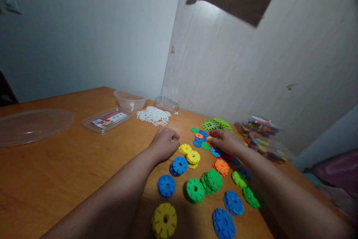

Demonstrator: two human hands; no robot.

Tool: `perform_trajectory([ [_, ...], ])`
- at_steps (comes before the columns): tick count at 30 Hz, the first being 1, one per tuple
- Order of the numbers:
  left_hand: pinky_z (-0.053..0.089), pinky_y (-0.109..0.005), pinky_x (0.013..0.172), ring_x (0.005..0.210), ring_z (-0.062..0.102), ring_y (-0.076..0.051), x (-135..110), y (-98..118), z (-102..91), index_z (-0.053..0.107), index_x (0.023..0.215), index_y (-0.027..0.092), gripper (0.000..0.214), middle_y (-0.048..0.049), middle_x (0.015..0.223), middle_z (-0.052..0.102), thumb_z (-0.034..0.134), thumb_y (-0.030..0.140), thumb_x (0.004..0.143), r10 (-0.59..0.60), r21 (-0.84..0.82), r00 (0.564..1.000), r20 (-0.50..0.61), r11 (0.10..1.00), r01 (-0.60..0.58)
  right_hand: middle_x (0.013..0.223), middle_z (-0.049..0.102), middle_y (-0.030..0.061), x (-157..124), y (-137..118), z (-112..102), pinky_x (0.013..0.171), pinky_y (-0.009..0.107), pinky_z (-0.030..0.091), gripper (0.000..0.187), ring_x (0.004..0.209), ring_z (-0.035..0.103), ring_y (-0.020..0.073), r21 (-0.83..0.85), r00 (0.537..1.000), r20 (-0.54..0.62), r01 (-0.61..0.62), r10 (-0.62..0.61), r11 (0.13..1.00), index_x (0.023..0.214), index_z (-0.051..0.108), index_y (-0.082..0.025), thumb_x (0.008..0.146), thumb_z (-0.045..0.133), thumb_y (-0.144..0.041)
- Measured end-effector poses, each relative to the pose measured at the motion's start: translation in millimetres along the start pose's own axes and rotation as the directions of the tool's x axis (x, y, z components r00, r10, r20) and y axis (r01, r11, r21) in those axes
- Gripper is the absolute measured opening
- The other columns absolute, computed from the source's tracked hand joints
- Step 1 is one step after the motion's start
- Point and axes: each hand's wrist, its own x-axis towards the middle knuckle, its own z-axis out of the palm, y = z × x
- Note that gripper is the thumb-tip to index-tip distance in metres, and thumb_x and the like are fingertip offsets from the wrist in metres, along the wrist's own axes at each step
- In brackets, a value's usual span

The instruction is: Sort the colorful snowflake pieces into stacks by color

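Observation:
Many flat plastic gear-shaped discs lie on a wooden table (69, 164) in small stacks: blue (166, 185), green (195, 190), yellow (165, 220), orange (220, 166). My left hand (163, 142) rests on the table in a loose fist, just left of a yellow stack (192, 158); nothing shows in it. My right hand (227, 141) reaches into a mixed pile of small discs (203, 138), fingers pinched together on a small red piece (214, 134).
White lattice pieces (153, 115) lie behind my left hand. A clear bowl (130, 99), a small clear tub (167, 103), a clear tray with a label (107, 119) and a large clear lid (33, 124) stand farther back. A clear box of coloured pieces (261, 134) sits at the right by the wall.

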Motion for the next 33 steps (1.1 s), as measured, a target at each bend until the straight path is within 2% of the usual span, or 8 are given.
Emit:
perform_trajectory([
  [8,0.044,-0.034,0.082,0.089,0.058,-0.022,-1.4,1.7,-0.7,0.072,0.082,0.019,0.019,-0.0058,0.086,0.068,0.057,0.021,0.070,-0.013,-0.011,1.000,0.000,1.000,0.013,0.095,0.068,0.0071,5.1,4.8,-12.4,0.061,0.026,0.038,0.023,0.083,0.062,0.0217,-0.143,0.992,0.086,-0.084,0.097,0.986,0.089,0.071,-0.024,0.074,0.064,-0.040],
  [11,0.044,-0.034,0.083,0.090,0.058,-0.022,-1.5,2.3,-0.8,0.072,0.081,0.019,0.019,-0.0060,0.087,0.068,0.057,0.022,0.071,-0.015,-0.010,1.000,0.002,1.000,0.015,0.091,0.069,0.0076,6.3,8.7,-16.3,0.059,0.027,0.037,0.022,0.079,0.062,0.0221,-0.197,0.984,0.112,-0.117,0.141,0.973,0.088,0.071,-0.024,0.075,0.061,-0.038],
  [13,0.044,-0.034,0.083,0.090,0.058,-0.022,-1.5,2.8,-0.9,0.072,0.082,0.019,0.019,-0.0059,0.087,0.068,0.057,0.022,0.071,-0.016,-0.012,1.000,0.003,1.000,0.016,0.096,0.069,0.0080,7.6,8.1,-16.3,0.062,0.028,0.039,0.026,0.083,0.062,0.0224,-0.184,0.988,0.104,-0.098,0.118,0.978,0.097,0.072,-0.025,0.077,0.060,-0.038],
  [16,0.044,-0.033,0.082,0.090,0.058,-0.022,-1.5,3.4,-1.2,0.072,0.082,0.019,0.019,-0.0059,0.087,0.068,0.057,0.022,0.070,-0.015,-0.008,1.000,0.005,1.000,0.015,0.108,0.065,0.0096,9.5,2.4,-13.0,0.073,0.029,0.041,0.038,0.096,0.060,0.0242,-0.162,0.995,0.104,0.021,-0.004,0.987,0.112,0.070,-0.029,0.079,0.060,-0.044],
  [18,0.044,-0.033,0.081,0.089,0.058,-0.022,-1.4,3.4,-1.5,0.072,0.083,0.019,0.020,-0.0059,0.087,0.067,0.057,0.021,0.070,-0.012,-0.004,1.000,0.008,1.000,0.012,0.110,0.063,0.0115,10.5,-3.1,-10.4,0.080,0.031,0.041,0.042,0.101,0.058,0.0263,-0.185,0.990,0.125,0.085,-0.062,0.979,0.115,0.070,-0.029,0.081,0.057,-0.050],
  [25,0.044,-0.033,0.081,0.089,0.058,-0.022,-0.6,0.2,0.2,0.072,0.085,0.018,0.022,-0.0061,0.088,0.068,0.056,0.021,0.070,0.000,0.007,1.000,0.010,1.000,0.000,0.110,0.063,0.0133,12.0,-17.8,-8.7,0.081,0.034,0.039,0.046,0.100,0.057,0.0281,-0.294,0.985,0.167,0.084,-0.036,0.952,0.106,0.075,-0.027,0.086,0.048,-0.057],
  [30,0.044,-0.033,0.081,0.088,0.059,-0.022,-0.5,1.2,0.0,0.072,0.086,0.019,0.023,-0.0060,0.089,0.068,0.056,0.022,0.070,-0.018,0.002,1.000,0.011,1.000,0.018,0.105,0.065,0.0149,6.9,-19.6,-10.0,0.078,0.034,0.038,0.046,0.099,0.056,0.0282,-0.334,0.992,0.105,0.103,-0.072,0.937,0.094,0.075,-0.020,0.092,0.039,-0.049],
  [33,0.044,-0.033,0.080,0.088,0.059,-0.022,-0.4,1.2,0.1,0.072,0.085,0.019,0.022,-0.0058,0.089,0.069,0.056,0.021,0.070,-0.020,-0.002,1.000,0.007,1.000,0.020,0.096,0.066,0.0136,1.3,-12.7,-12.8,0.071,0.031,0.037,0.045,0.091,0.057,0.0249,-0.250,0.997,0.027,0.083,-0.078,0.965,0.088,0.072,-0.018,0.094,0.037,-0.045],
])
